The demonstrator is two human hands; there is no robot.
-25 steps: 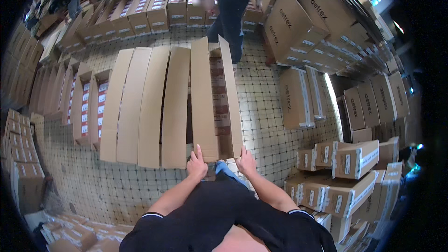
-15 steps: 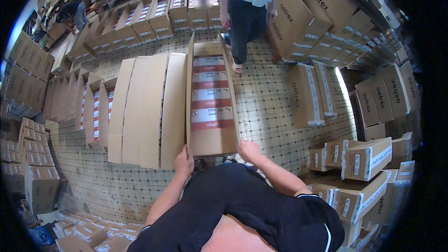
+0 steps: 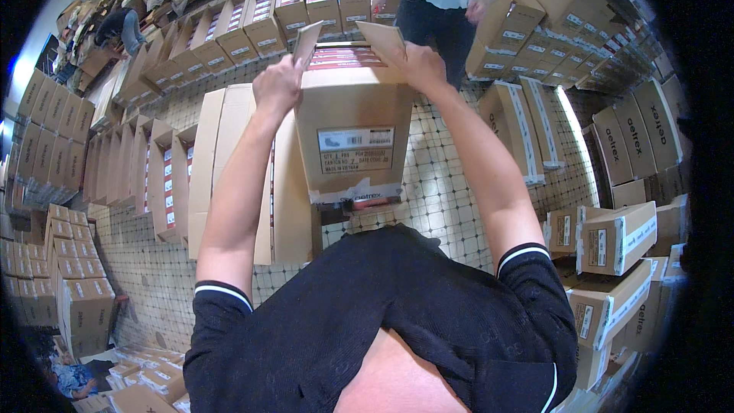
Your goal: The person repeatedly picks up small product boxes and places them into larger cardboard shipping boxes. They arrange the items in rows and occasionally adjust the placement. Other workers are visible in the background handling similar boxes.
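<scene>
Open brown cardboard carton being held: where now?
The carton is near the head view's centre, between left hand and right hand, right of flap-covered brown cartons.

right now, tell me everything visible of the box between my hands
The box, right of other cartons, is brown cardboard, its near end bearing a white label and shiny tape. Its raised side flaps flank red and white packs inside. Your left hand holds one flap, your right hand the other. What supports it is unclear.

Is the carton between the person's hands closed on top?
No: the left hand and right hand hold its flaps raised, with red-and-white boxes showing inside.
</scene>
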